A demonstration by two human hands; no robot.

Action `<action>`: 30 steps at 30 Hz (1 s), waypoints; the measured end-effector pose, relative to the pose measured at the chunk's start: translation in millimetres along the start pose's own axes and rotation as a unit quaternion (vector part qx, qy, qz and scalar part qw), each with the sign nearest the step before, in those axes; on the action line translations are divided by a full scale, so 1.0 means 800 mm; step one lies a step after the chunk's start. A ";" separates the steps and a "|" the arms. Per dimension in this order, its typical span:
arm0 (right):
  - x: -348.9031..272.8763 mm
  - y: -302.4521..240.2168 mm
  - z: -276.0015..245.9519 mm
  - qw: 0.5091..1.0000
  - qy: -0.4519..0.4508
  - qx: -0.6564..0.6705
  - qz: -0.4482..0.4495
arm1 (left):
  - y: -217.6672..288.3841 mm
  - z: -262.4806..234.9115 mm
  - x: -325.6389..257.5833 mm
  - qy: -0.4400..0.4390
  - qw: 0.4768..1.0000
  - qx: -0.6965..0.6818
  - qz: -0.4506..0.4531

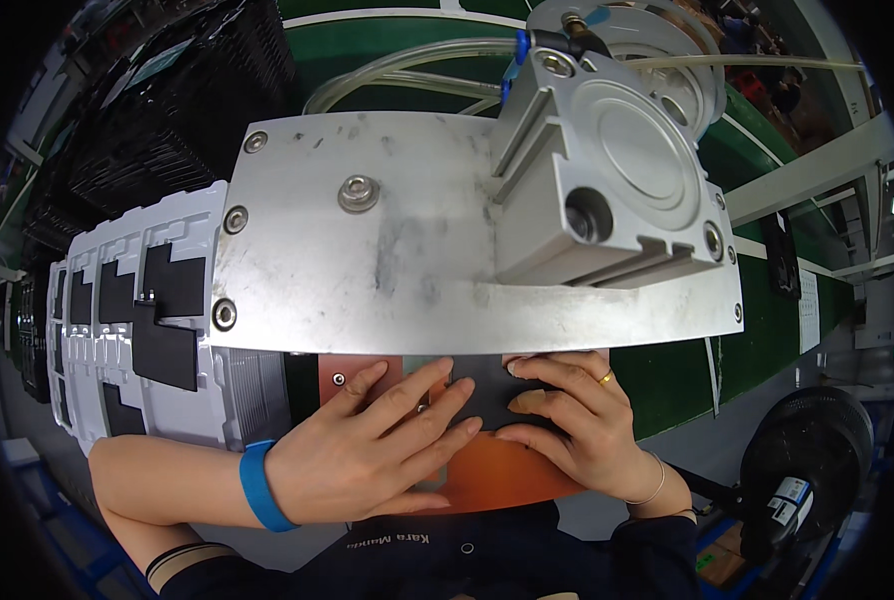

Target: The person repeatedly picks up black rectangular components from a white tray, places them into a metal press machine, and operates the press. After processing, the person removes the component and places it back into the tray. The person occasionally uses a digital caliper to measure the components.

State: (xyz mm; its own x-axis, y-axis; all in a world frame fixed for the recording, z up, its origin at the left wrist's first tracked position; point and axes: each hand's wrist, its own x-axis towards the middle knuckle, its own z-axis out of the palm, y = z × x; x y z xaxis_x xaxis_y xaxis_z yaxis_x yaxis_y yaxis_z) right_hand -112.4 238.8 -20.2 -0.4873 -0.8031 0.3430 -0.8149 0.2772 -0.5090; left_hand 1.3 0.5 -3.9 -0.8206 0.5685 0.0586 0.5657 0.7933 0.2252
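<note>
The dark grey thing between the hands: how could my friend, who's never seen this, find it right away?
Start at the big silver plate across the middle. Just below its lower edge, between the fingertips of the left hand and the right hand, is the dark grey piece. Its dark colour sets it apart from the bright orange part just below it in the picture.

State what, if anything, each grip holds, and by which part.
That cannot be told: the right grip is curled at the right side of the dark sheet, perhaps only pressing; the left grip, fingers spread, rests at its left side.
</note>
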 end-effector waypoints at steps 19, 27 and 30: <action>0.002 0.000 -0.003 1.000 -0.012 0.010 0.016 | 0.006 0.002 0.001 -0.001 0.999 -0.022 -0.024; 0.002 -0.001 -0.003 1.000 -0.016 0.012 0.023 | 0.006 0.000 0.001 -0.001 0.999 -0.029 -0.024; 0.001 -0.001 -0.002 0.999 -0.016 0.016 0.024 | 0.006 0.001 0.001 0.000 0.999 -0.031 -0.024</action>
State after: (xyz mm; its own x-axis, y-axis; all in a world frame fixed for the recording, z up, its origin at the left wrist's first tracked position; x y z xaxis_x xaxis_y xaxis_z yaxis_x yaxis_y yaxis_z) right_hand -112.7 238.7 -17.9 -0.5146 -0.8057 0.2934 -0.7805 0.2986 -0.5492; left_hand 3.8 4.9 -3.1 -0.8471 0.5294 0.0470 0.5191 0.8049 0.2876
